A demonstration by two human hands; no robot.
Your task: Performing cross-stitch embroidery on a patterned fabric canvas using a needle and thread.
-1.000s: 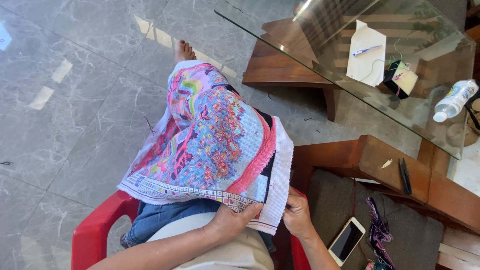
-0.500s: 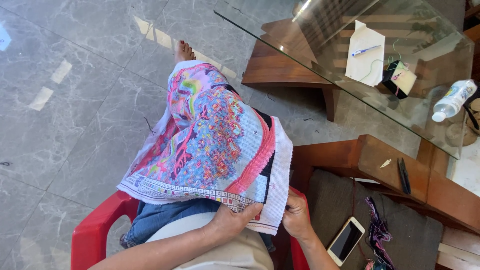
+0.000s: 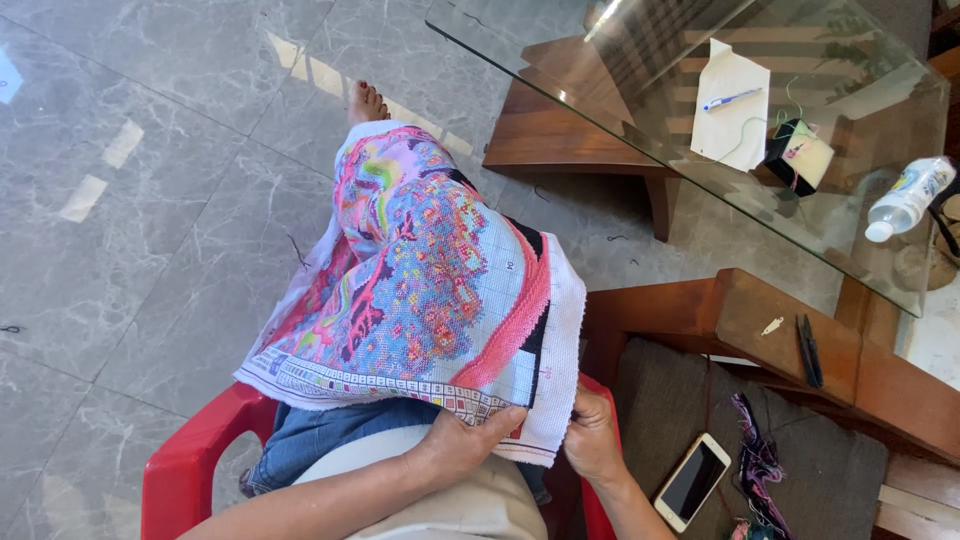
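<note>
A large cross-stitch cloth (image 3: 420,280), worked in pink, blue and orange, lies draped over my lap and knee. My left hand (image 3: 462,440) grips its near edge, thumb on top by the strip of small colour squares. My right hand (image 3: 592,432) pinches the white border at the cloth's right corner. I sit on a red plastic chair (image 3: 190,465), and my bare foot (image 3: 366,102) rests on the grey tiled floor beyond the cloth.
A glass-topped table (image 3: 640,120) at upper right carries a paper sheet with a pen (image 3: 730,100), a thread box (image 3: 798,154) and a plastic bottle (image 3: 908,198). On the wooden seat to my right lie a phone (image 3: 692,480), thread skeins (image 3: 758,462) and small scissors (image 3: 808,350).
</note>
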